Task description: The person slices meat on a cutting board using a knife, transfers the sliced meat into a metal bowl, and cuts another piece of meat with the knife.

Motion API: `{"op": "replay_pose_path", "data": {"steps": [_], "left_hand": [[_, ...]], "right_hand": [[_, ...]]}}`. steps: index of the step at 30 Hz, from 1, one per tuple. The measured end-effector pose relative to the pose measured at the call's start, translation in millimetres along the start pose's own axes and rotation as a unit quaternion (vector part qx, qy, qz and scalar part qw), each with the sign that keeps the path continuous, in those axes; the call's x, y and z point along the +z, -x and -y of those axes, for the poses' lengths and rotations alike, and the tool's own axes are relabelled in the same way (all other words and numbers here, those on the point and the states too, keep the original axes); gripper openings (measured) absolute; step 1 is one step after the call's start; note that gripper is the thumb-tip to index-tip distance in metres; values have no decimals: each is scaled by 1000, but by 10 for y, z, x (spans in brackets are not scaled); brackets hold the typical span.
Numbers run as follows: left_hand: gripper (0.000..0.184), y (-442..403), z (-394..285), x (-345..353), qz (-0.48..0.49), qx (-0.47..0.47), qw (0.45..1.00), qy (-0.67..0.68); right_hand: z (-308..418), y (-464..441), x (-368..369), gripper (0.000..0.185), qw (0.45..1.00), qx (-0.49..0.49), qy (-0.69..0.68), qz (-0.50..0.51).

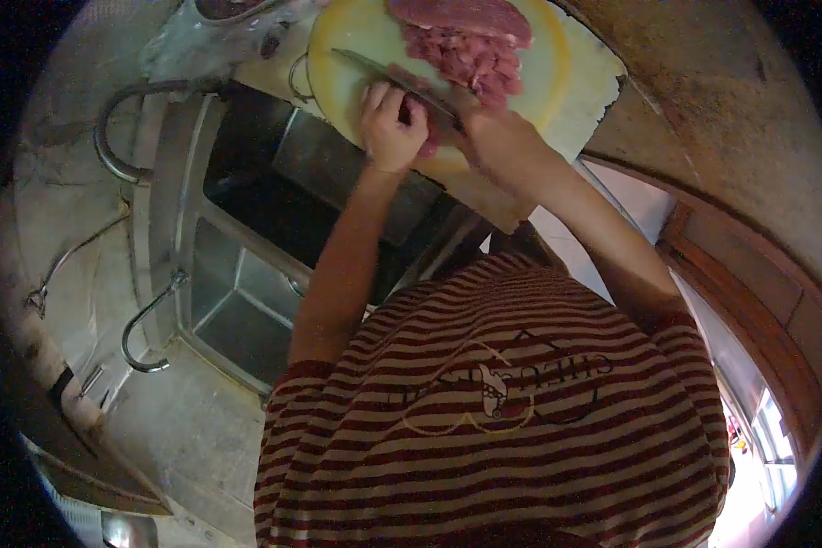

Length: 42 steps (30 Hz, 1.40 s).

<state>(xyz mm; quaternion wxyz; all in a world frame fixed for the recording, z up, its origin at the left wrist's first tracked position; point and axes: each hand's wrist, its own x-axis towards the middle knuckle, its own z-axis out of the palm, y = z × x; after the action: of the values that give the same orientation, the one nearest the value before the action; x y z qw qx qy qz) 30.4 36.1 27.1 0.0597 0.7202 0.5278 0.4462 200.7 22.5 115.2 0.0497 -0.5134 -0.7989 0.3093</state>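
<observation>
A round pale cutting board (543, 64) with a yellowish rim lies at the top of the view. My right hand (502, 146) is closed round the handle of a kitchen knife (365, 62), whose blade points up and left across the board. Close against the blade, my left hand (393, 128) has its fingers curled down on a piece of raw meat (431, 144), mostly hidden under the hand. Beyond the knife sits a heap of cut meat pieces (475, 68). A larger slab of raw meat (470, 16) lies behind that heap.
Left of the board is a steel double sink (201, 247) with a curved faucet (105, 132) and a second curved tap (142, 356). A worn counter (694, 119) extends to the right. Below it stands a brown wooden frame (749, 265).
</observation>
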Motion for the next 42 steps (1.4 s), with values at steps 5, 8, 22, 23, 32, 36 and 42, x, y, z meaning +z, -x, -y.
{"op": "replay_pose_path", "data": {"steps": [5,8,22,23,32,36,42], "left_hand": [[15,10,38,-38,38,-1,998,-41],[15,26,29,-17,-3,23,999,-24],[10,35,-41,-14,-15,12,1000,-19],[8,24,-44,-13,-10,13,1000,-24],[7,-10,-30,-53,14,27,999,-37],[7,11,-23,-15,-3,20,1000,-14],[12,1,10,-38,4,23,999,-34]], "right_hand": [[-8,-781,198,31,998,-66,5,-22],[94,-409,-54,33,996,-45,-64,-31],[-84,468,-133,28,998,57,4,40],[-116,466,-57,27,998,58,15,34],[-28,202,21,29,997,61,28,26],[-52,98,109,30,998,14,-37,-40],[-65,-769,207,38,999,-29,-32,4]]}}
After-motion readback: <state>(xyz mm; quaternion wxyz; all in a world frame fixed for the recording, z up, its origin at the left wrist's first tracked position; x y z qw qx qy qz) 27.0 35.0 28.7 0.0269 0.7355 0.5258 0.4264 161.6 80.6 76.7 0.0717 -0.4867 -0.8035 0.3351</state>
